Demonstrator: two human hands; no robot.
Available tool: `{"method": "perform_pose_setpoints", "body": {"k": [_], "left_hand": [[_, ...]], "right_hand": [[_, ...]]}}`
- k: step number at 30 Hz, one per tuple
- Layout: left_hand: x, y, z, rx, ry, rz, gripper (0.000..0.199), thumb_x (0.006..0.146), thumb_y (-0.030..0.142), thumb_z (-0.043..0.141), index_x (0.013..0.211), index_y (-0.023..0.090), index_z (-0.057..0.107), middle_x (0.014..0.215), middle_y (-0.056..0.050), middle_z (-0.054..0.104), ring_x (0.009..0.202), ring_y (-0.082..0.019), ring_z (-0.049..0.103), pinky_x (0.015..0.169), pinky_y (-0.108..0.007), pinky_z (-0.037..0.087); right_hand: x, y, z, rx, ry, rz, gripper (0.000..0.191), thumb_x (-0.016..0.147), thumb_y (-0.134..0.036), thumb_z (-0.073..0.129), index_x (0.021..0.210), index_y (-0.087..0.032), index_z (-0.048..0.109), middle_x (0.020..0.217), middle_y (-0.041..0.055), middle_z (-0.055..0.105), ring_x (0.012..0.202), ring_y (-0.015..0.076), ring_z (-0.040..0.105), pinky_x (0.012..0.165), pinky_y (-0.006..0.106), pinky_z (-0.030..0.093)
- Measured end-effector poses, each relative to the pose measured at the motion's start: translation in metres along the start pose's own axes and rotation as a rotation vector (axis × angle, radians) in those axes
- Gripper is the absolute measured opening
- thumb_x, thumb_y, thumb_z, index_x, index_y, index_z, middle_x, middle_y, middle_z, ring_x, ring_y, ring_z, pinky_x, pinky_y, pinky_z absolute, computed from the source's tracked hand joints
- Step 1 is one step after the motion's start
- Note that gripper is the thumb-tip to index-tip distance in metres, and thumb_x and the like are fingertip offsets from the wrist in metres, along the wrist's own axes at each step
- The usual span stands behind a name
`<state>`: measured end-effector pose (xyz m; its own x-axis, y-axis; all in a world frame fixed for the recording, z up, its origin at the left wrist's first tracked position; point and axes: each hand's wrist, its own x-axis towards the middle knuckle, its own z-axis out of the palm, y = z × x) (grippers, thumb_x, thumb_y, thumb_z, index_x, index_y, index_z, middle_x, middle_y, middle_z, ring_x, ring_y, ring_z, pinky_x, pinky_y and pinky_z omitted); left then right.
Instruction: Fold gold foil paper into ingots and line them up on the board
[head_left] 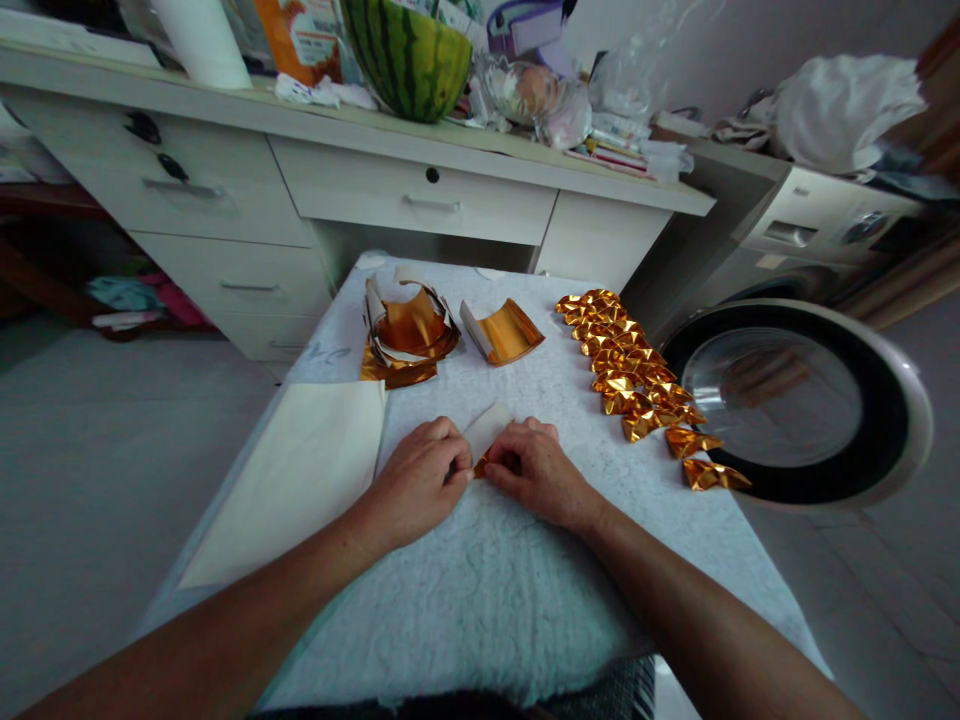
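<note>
Between my two hands is a sheet of gold foil paper (489, 424), its pale back facing up and a bit of gold showing at the near edge. My left hand (424, 475) pinches its left side, fingers curled. Across from it, my right hand (538, 468) pinches the right side with thumb and fingers. Beyond them lie a curved loose gold sheet (510, 332) and a curled stack of gold foil sheets (405, 335). Folded gold foil pieces (630, 370) stand in a slanting row on the right of the table.
A large pale paper sheet (300, 470) lies on the cloth-covered table (450, 600), at the left. Behind stands a white desk (420, 185) bearing a cut watermelon (409, 60) and clutter. The washing machine's open door (795, 400) reaches close to the table's right edge.
</note>
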<state>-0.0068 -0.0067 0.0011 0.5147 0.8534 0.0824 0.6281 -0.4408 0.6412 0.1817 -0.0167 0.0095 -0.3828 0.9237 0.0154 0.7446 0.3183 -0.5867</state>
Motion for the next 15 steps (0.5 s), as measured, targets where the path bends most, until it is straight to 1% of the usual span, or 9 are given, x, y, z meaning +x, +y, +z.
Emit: {"method": "perform_pose_setpoints", "body": {"k": [6,15], "left_hand": [[0.0003,-0.0010,0.0028,-0.005,0.022,-0.020,0.013,0.076,0.011,0.057,0.066,0.019,0.054,0.081,-0.002,0.054,0.084,-0.018,0.053,0.078,-0.032,0.043],[0.0009,-0.0025,0.0050,0.017,0.031,-0.027,0.015,0.075,0.009,0.057,0.065,0.019,0.052,0.080,-0.001,0.053,0.081,-0.018,0.053,0.075,-0.031,0.042]], "right_hand": [[0.0007,0.0001,0.0016,-0.026,0.008,-0.011,0.013,0.079,-0.014,0.063,0.067,-0.017,0.061,0.069,-0.0014,0.061,0.073,0.0147,0.048,0.078,0.033,0.028],[0.0018,-0.0014,0.0043,-0.065,0.015,0.021,0.012,0.079,-0.015,0.062,0.068,-0.018,0.062,0.071,-0.0003,0.062,0.076,0.0161,0.047,0.075,0.033,0.026]]}}
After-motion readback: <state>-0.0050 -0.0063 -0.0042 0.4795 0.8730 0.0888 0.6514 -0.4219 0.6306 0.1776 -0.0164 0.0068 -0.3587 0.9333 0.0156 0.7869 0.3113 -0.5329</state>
